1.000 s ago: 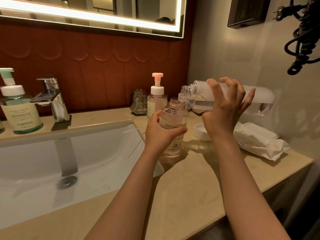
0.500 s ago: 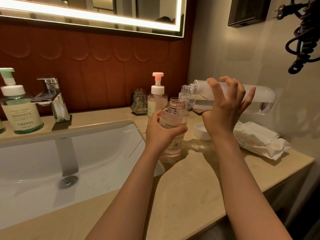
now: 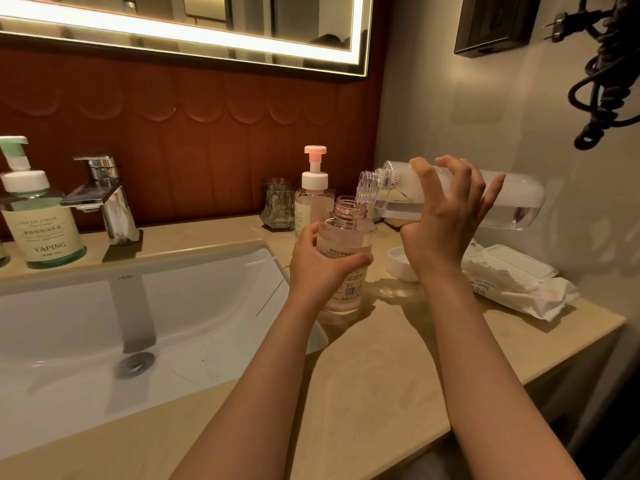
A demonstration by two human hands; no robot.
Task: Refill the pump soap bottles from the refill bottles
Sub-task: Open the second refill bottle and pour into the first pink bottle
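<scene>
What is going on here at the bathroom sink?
A person is refilling a soap bottle. The left hand grips an open pink bottle, its pump off, beside the sink. The right hand holds a clear refill bottle tipped nearly level, its mouth right above the open neck. Whether liquid is flowing is hard to tell. A second pink pump bottle stands behind with its pump on, and a green pump bottle stands by the tap.
</scene>
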